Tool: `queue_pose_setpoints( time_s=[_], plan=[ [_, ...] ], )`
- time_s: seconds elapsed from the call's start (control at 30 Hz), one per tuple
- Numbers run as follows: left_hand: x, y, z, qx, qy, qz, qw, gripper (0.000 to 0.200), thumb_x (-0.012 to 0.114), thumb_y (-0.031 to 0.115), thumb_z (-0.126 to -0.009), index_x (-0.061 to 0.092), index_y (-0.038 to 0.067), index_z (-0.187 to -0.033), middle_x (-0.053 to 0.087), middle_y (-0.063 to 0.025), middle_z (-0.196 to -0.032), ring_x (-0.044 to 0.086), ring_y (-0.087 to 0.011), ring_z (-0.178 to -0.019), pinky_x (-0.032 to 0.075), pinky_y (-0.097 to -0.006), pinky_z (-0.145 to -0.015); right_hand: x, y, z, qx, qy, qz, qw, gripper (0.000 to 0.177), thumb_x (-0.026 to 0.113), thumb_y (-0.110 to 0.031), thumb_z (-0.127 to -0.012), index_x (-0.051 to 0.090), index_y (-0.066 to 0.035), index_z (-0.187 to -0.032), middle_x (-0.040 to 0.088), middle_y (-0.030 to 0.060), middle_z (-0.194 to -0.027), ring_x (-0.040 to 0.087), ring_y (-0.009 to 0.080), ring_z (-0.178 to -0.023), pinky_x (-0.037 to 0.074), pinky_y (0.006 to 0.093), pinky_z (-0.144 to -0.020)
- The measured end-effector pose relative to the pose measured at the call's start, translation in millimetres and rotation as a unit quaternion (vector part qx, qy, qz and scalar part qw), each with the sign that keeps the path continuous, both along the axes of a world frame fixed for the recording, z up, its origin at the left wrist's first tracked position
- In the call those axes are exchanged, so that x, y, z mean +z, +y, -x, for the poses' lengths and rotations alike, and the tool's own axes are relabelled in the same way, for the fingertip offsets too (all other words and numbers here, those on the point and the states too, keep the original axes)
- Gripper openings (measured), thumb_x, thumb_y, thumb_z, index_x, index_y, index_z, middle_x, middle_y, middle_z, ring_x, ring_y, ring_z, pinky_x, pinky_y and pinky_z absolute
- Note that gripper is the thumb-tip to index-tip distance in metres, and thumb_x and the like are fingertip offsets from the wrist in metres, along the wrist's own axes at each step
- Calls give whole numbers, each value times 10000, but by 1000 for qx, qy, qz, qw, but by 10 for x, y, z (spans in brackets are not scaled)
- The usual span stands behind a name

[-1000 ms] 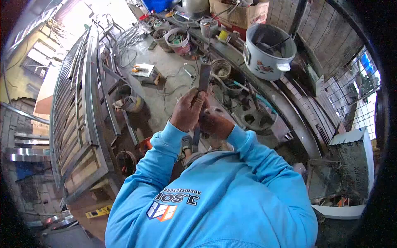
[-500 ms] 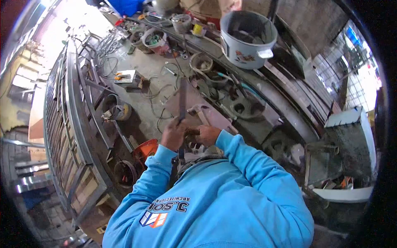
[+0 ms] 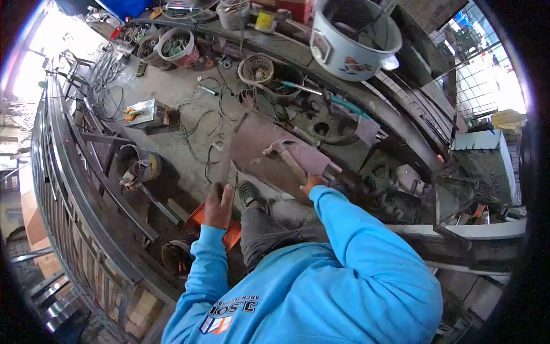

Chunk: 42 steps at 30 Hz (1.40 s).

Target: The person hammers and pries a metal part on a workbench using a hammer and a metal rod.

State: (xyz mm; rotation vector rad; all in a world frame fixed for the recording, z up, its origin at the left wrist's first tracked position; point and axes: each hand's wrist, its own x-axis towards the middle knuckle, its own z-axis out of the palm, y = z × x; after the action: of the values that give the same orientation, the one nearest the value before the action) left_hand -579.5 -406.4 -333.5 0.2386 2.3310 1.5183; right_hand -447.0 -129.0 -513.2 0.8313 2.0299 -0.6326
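Left hand (image 3: pixel 218 202): grip clenched round the lower end of a flat steel strip (image 3: pixel 224 167). The strip stands near upright and runs up and away from the body, over the concrete floor (image 3: pixel 172 97). It shows thin and edge-on, so its top end is hard to fix.

Right hand (image 3: pixel 312 182): mostly hidden behind the blue sleeve. Only the knuckles show, at the near edge of a rusty steel plate (image 3: pixel 255 140) and close to the handle end of a hammer (image 3: pixel 283 152) lying on that plate. Cannot tell whether this grip is closed on anything.

Risks as I read them:
- The strip is held by one hand at one end only. If the grip slackens, the long free end will likely swing or drop. The person's shoe (image 3: pixel 248 193) sits just beside the hand, and an orange object (image 3: pixel 197 219) lies right below it.
- The strip's edges may be raw. If it slides through the bare palm it could cut.
- Loose cables (image 3: pixel 197 123) lie across the floor near the strip's far end. The tip could snag one, or a foot could catch in them.
- The plate looks tilted toward the person. If the right hand jolts it, the hammer may slide off toward the legs.
- The gate frame (image 3: pixel 74 166) stands close on the left, leaving little room to swing the strip clear.
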Motion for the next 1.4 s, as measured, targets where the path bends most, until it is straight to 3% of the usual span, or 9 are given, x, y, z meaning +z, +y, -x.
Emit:
queue_pose_setpoints(
  time_s=[0.23,0.27,0.4,0.67,1.0,1.1,1.2,1.27,1.4],
  plan=[
    [-396,-376,438,-141,-104,219,960,463,503,398,-899,526,2,-1139,562,-295,-1072,558,-395,-1006,425,-420,-862,1088,-487,241,-158,104,-20,982,537,659,-249,-725,484,7,-1164,532,242,-1170,522,375,-1086,438,426,-918],
    [-423,-415,415,-142,-83,240,957,467,503,402,-897,528,2,-1138,568,-284,-1058,563,-383,-985,430,-420,-855,688,-539,140,-156,161,-51,973,524,677,-255,-708,509,15,-1125,578,232,-1100,558,375,-1032,451,439,-893],
    [-803,-603,65,-81,6,334,939,484,506,417,-889,537,2,-1135,595,-242,-1002,581,-336,-899,450,-422,-828,542,-302,-208,-26,141,-20,990,635,707,-304,-685,497,49,-1170,544,254,-1156,531,370,-1084,452,436,-902],
    [-1973,-1387,-1752,2,-201,409,890,610,551,593,-764,630,56,-1041,624,-194,-1024,592,-374,-947,464,-449,-813,509,539,-1777,82,140,2,987,623,736,-406,-656,590,64,-1037,587,262,-1058,579,370,-998,470,418,-870],
    [-1472,-1245,-3304,-15,-225,410,884,636,563,604,-753,645,45,-1045,616,-187,-1061,589,-344,-975,461,-417,-824,1579,815,-2319,-99,240,113,959,658,686,-419,-750,527,87,-1139,633,192,-835,617,233,-513,498,370,-492],
    [-1525,-1246,-3417,-27,-264,398,878,670,566,619,-740,630,44,-1077,603,-187,-1091,573,-350,-1008,448,-416,-855,2666,625,-2439,-111,260,136,950,690,690,-447,-733,531,98,-1125,625,221,-888,638,295,-633,510,404,-590],
    [-1460,-1076,-3176,-60,-298,379,874,707,586,628,-710,609,58,-1128,572,-183,-1173,543,-346,-1082,425,-401,-920,1976,759,-2857,0,288,-52,956,760,692,-480,-612,563,134,-1041,576,317,-1040,554,419,-1007,451,429,-854],
    [-1289,-950,-3151,-96,-280,364,883,696,608,629,-686,622,83,-1117,576,-180,-1167,546,-344,-1075,424,-395,-920,1992,699,-3015,35,71,-50,996,644,653,-458,-651,575,-10,-1108,621,231,-986,586,415,-928,471,452,-819],
    [-1294,-761,-3215,-312,-208,359,855,651,641,604,-659,630,140,-1115,588,-160,-1150,550,-328,-1066,432,-393,-903,1338,640,-3457,20,67,-56,996,639,650,-530,-611,620,-33,-1012,607,254,-980,590,409,-931,484,443,-820]
  ],
)
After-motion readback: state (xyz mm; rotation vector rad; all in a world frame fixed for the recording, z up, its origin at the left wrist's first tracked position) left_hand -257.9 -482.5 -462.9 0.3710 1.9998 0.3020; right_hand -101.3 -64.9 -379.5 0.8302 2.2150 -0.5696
